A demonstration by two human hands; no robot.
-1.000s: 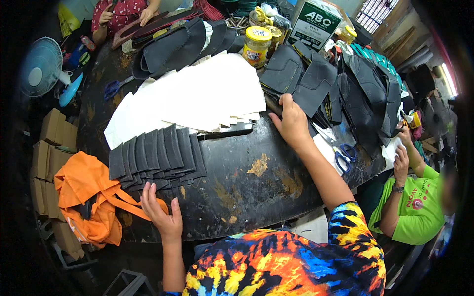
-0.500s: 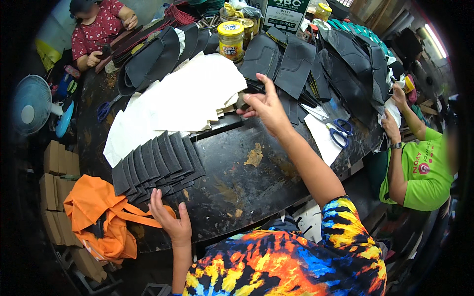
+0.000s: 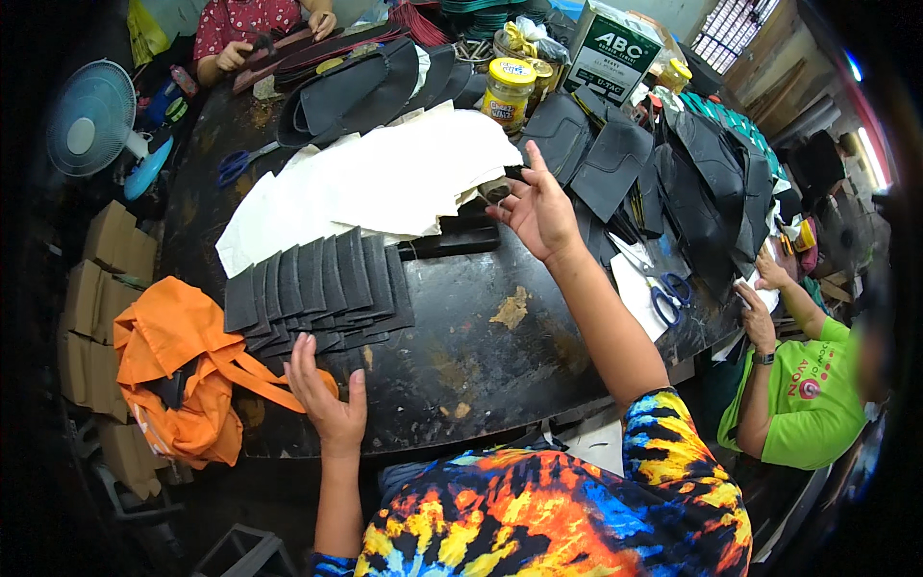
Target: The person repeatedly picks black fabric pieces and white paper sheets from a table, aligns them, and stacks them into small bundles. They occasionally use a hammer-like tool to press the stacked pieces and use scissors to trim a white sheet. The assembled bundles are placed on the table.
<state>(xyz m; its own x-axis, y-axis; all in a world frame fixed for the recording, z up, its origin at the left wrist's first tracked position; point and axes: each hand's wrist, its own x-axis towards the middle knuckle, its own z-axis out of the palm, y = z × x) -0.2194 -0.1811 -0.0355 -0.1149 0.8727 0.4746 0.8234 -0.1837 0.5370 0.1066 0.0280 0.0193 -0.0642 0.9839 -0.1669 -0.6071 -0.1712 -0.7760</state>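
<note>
My left hand (image 3: 329, 396) is open, palm up and fingers spread, just below a fanned stack of dark grey padded pieces (image 3: 322, 284). It holds nothing. At the right end of a spread of white sheets (image 3: 365, 178), my right hand (image 3: 544, 212) has its index finger raised and its other fingers curled at a small round brown-grey thing (image 3: 495, 190). The thing's kind is unclear, and the sheets partly cover it. Beneath the sheets' near edge lies a black bar-like object (image 3: 450, 240). An orange cloth bag (image 3: 183, 370) lies left of my left hand.
Scissors (image 3: 668, 293) lie on white paper at right; another pair (image 3: 240, 165) is at far left. Black cut pieces (image 3: 615, 159), a yellow-lidded jar (image 3: 508, 94) and a green-white can (image 3: 611, 53) crowd the back. One person (image 3: 798, 385) works at right, another (image 3: 255, 34) at far left.
The head view has shifted, so the table sits higher. My right hand remains at the sheets' right end, with more of the round thing showing. My left hand stays open beside the stack.
</note>
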